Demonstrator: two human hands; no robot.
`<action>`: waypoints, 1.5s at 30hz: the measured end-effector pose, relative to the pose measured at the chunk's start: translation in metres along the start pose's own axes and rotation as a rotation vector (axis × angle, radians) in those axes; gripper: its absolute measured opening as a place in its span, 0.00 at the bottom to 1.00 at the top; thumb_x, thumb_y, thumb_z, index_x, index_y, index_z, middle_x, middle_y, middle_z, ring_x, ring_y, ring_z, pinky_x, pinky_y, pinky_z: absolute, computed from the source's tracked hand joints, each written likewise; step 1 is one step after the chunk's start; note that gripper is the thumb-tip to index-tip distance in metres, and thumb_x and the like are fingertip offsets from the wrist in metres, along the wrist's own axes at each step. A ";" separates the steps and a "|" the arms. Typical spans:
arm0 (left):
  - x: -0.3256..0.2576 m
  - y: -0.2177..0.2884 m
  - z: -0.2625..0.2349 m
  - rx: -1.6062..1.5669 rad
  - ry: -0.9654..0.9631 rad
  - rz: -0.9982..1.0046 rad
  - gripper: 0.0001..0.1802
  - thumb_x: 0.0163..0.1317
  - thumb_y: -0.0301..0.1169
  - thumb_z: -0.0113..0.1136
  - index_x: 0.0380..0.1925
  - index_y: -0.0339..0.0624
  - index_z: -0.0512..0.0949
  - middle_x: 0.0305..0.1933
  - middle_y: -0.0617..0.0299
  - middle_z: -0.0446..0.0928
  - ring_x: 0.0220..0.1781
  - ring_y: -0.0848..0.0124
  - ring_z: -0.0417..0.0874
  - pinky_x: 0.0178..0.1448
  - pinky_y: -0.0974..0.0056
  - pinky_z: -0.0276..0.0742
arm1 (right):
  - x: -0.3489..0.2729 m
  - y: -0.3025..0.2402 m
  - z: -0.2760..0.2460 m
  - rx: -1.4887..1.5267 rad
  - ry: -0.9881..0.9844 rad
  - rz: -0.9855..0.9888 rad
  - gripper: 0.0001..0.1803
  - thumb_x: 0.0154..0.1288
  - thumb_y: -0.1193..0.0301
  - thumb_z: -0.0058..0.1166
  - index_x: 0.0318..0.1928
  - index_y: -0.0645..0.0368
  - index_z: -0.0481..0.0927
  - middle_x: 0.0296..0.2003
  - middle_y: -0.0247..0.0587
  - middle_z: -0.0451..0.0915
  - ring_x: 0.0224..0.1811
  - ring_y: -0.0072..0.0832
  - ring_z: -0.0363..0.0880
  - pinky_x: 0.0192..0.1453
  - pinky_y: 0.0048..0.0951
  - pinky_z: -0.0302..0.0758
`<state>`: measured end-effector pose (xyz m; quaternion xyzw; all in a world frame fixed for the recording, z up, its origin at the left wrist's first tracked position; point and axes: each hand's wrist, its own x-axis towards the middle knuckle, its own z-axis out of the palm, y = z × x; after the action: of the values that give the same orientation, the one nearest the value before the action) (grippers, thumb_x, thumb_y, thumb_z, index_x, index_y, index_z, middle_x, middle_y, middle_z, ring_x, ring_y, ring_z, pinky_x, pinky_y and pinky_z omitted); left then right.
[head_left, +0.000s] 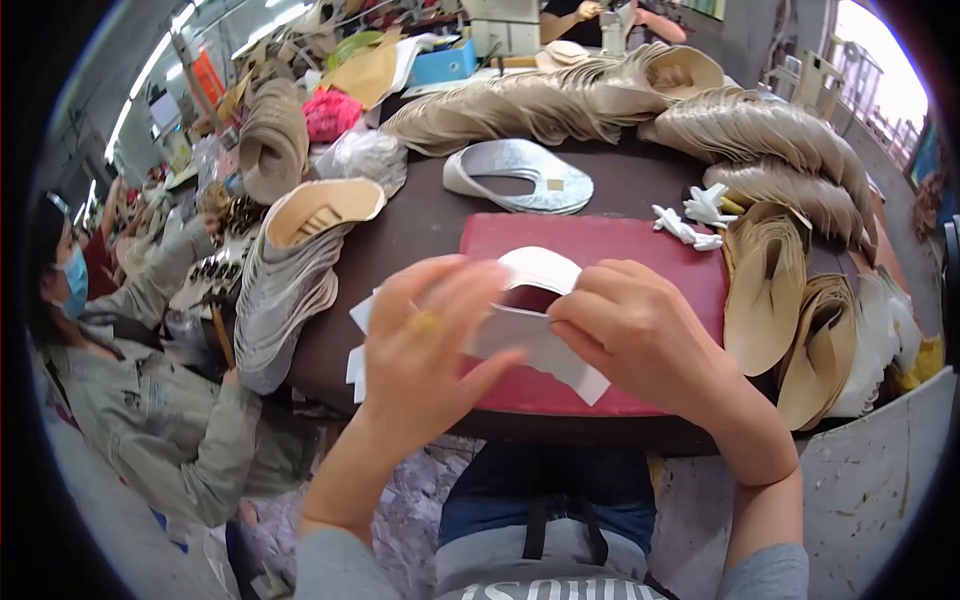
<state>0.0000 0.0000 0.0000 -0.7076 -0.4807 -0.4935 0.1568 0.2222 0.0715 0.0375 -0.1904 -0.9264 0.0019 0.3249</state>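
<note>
Both hands hold a white curved shoe-upper piece (535, 300) over a dark red mat (600, 250) on the brown table (420, 220). My left hand (425, 345) grips its left side, blurred from motion. My right hand (630, 335) pinches its right edge with fingers curled. A silver upper piece (520, 175) lies flat behind the mat.
Stacks of beige cut pieces (560, 100) arc along the far and right table edges, with more (800, 310) at the right. A pile of silver pieces (290, 280) stands at the left. White scraps (690, 220) lie near the mat. A masked person (130, 370) sits at my left.
</note>
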 end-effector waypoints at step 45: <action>-0.107 0.038 0.069 -2.580 -0.743 -1.086 0.37 0.70 0.55 0.43 0.62 0.30 0.67 0.59 0.42 0.74 0.54 0.54 0.80 0.60 0.57 0.75 | -0.043 0.014 0.065 1.655 0.450 0.668 0.08 0.67 0.74 0.55 0.35 0.67 0.83 0.24 0.33 0.79 0.22 0.18 0.72 0.30 0.17 0.72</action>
<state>0.0641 -0.0265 -0.1138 -0.1721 0.0742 -0.3636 -0.9125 0.2185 0.0768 -0.0415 -0.1507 -0.4414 0.7209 0.5126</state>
